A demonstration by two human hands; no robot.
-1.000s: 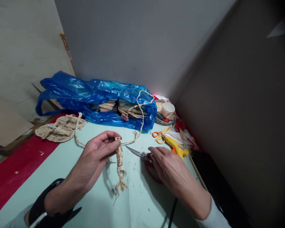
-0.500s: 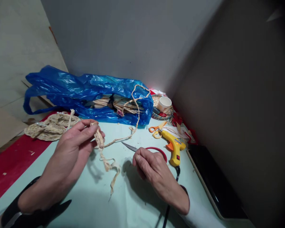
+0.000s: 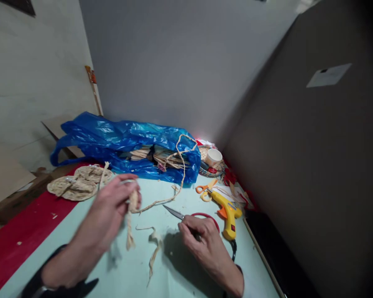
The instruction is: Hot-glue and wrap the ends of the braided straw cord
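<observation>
My left hand (image 3: 112,205) is closed on a pale braided straw cord (image 3: 132,203), its short tufted end (image 3: 129,238) hanging below the fingers. From there the thin cord (image 3: 161,202) runs right and loops up over a blue bag. A loose frayed strip of fibre (image 3: 153,256) lies below and right of that hand. My right hand (image 3: 205,244) hovers over the table with curled fingers; what they hold, if anything, is hidden. Just behind it are red-handled scissors (image 3: 175,212), blade pointing left and partly covered; I cannot tell whether the hand touches them.
The blue plastic bag (image 3: 118,134) holds straw bundles. Woven straw pieces (image 3: 77,184) lie at left on red cloth. A yellow glue gun (image 3: 226,209), orange-handled scissors (image 3: 202,189) and a basket with a white cup (image 3: 214,157) sit at right, beside a dark flat device (image 3: 273,252).
The view has tilted up. The frayed strip, earlier hanging at the cord by my left hand, now lies apart from it. The cord's tufted end now shows. My right hand has barely moved.
</observation>
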